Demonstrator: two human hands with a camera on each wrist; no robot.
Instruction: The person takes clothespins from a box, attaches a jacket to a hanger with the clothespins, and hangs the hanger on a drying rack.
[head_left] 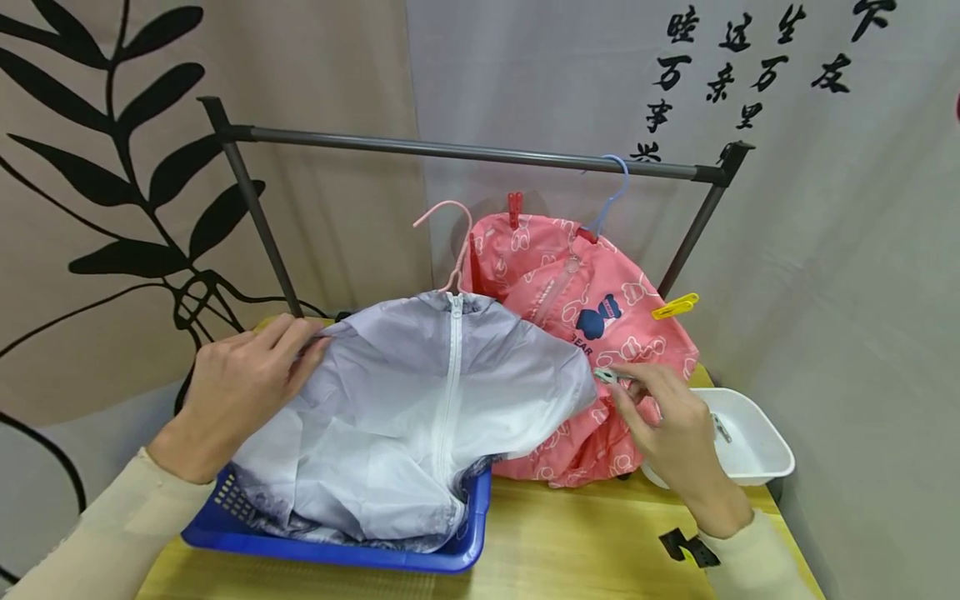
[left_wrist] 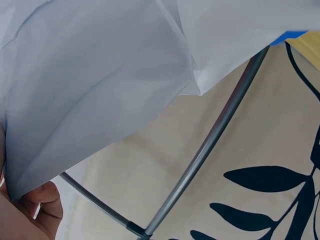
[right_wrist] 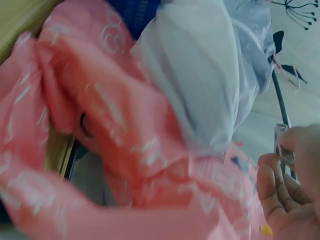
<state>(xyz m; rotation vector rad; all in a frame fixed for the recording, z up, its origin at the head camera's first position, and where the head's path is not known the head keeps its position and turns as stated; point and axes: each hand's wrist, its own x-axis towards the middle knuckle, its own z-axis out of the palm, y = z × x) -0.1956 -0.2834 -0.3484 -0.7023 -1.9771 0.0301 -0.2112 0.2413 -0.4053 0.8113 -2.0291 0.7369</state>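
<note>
A zipped jacket (head_left: 375, 400), grey fading to white, is on a pink hanger (head_left: 459, 258) whose hook is off the rack's bar. Its lower part lies in a blue basket (head_left: 330, 543). My left hand (head_left: 240, 392) pinches the jacket's edge at the shoulder on the left, also seen in the left wrist view. Close to the opposite sleeve end, my right hand (head_left: 667, 417) pinches a small pale clothespin (head_left: 606, 376); the right wrist view shows the clothespin (right_wrist: 281, 142) between thumb and fingers. Behind it, a pink bear-print jacket (head_left: 551, 279) hangs from a blue hanger (head_left: 619, 187).
A grey metal rack (head_left: 450, 151) spans the back. Red (head_left: 514, 210) and yellow (head_left: 675, 306) clothespins are clipped on the pink jacket. On the yellow table (head_left: 555, 542), a white tray (head_left: 776, 458) at the right holds a clothespin (head_left: 722, 428). A curtain hangs behind.
</note>
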